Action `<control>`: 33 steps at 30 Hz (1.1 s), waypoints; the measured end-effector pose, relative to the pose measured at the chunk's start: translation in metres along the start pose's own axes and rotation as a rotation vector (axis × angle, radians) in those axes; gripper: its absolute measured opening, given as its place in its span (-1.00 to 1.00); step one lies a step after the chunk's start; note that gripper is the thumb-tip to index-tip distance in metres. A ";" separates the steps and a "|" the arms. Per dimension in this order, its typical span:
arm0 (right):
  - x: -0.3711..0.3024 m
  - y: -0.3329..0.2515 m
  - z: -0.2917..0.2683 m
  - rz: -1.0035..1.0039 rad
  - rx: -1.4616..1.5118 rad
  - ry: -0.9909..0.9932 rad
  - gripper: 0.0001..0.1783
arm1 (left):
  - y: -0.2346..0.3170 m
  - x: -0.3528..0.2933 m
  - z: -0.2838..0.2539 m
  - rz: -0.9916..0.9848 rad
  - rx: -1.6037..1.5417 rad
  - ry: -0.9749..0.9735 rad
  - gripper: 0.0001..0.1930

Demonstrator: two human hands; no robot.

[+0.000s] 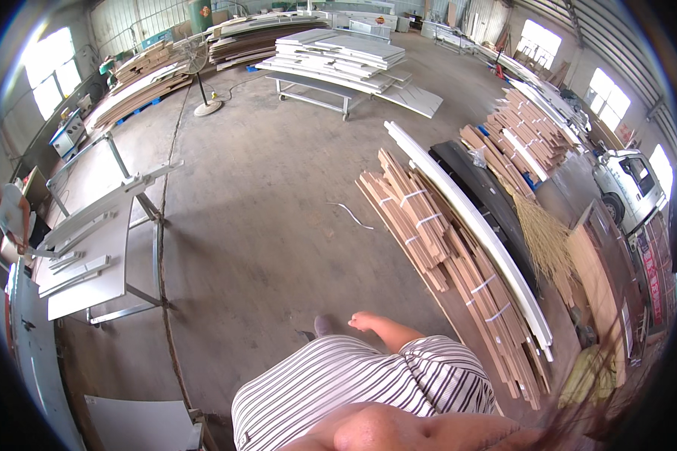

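My right hand hangs low in front of my striped shirt, its fingers loosely curled in, and no object shows in it. It hovers over the concrete floor, touching nothing that I can see. A grey shoe of mine shows just left of it. Nearest on the right lies a long stack of brown strips, bundled with white ties. A long white strip runs along that stack. My left hand is out of view.
At the left, a person works at a metal-framed table with white pieces. Ahead stand a wheeled cart of white panels and a fan. A straw broom and a white vehicle are right. A thin strip lies on the floor.
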State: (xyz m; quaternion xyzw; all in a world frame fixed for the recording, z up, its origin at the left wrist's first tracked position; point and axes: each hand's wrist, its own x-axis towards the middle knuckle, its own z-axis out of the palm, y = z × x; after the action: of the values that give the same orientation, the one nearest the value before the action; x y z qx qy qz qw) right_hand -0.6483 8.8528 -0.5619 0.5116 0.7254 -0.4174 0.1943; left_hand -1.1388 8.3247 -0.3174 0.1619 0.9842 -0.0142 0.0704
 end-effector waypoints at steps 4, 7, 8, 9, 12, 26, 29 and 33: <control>0.071 -0.017 -0.074 -0.184 0.029 0.135 -0.50 | 0.053 0.021 0.007 -0.047 0.022 -0.049 -0.15; 0.109 -0.033 -0.127 -0.269 0.041 0.342 -0.51 | 0.076 0.032 0.009 -0.089 0.046 -0.064 -0.15; 0.118 -0.035 -0.143 -0.239 0.047 0.348 -0.52 | 0.082 0.035 0.009 -0.101 0.057 -0.065 -0.15; 0.123 -0.035 -0.153 -0.204 0.053 0.355 -0.52 | 0.086 0.038 0.008 -0.112 0.066 -0.067 -0.15; 0.141 -0.019 -0.170 -0.101 -0.012 0.355 -0.53 | 0.102 0.056 0.017 -0.114 0.085 -0.083 -0.16; 0.181 -0.045 -0.118 -0.247 -0.296 -0.114 -0.46 | 0.194 0.064 -0.013 -0.183 -0.413 -0.072 -0.22; 0.162 -0.048 -0.129 -0.293 -0.128 0.072 -0.47 | 0.201 0.094 0.015 -0.163 -0.076 0.090 -0.26; 0.165 -0.080 -0.151 -0.204 0.031 0.031 -0.50 | 0.194 0.091 0.024 -0.143 -0.111 0.204 -0.33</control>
State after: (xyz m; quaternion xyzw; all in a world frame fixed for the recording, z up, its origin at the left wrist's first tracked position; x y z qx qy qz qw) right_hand -0.7648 9.0595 -0.5597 0.4444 0.7703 -0.4381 0.1314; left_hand -1.1586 8.5364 -0.3555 0.0878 0.9945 0.0517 -0.0224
